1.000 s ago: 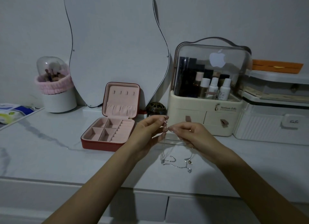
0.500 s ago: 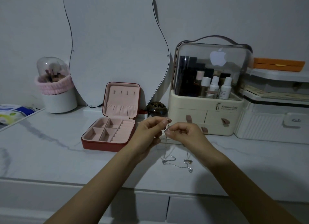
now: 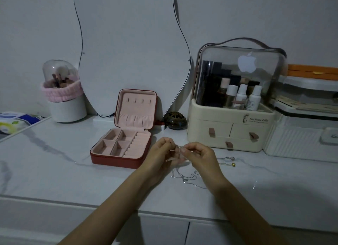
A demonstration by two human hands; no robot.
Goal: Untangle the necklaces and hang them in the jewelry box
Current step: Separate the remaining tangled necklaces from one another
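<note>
Thin silver necklace chains (image 3: 184, 179) lie tangled on the white marble counter, with their upper ends lifted between my hands. My left hand (image 3: 162, 157) and my right hand (image 3: 199, 157) meet fingertip to fingertip just above the counter, each pinching the chain. Pendants, one silver and one gold bead (image 3: 233, 164), rest on the counter to the right of my right hand. The red jewelry box (image 3: 124, 144) stands open to the left of my hands, pink inside, with hooks in its upright lid.
A curvy mirror (image 3: 128, 52) leans on the wall behind the box. A cream cosmetics organizer (image 3: 230, 135) with a clear dome stands at the right, a small dark jar (image 3: 174, 120) beside it. A brush holder (image 3: 64, 98) is at the back left. The counter's front edge (image 3: 91, 204) runs below.
Both hands have dropped lower toward the counter. The chains, which hung down from my fingers, now lie spread on the counter, and the pendants have come to rest off to the right.
</note>
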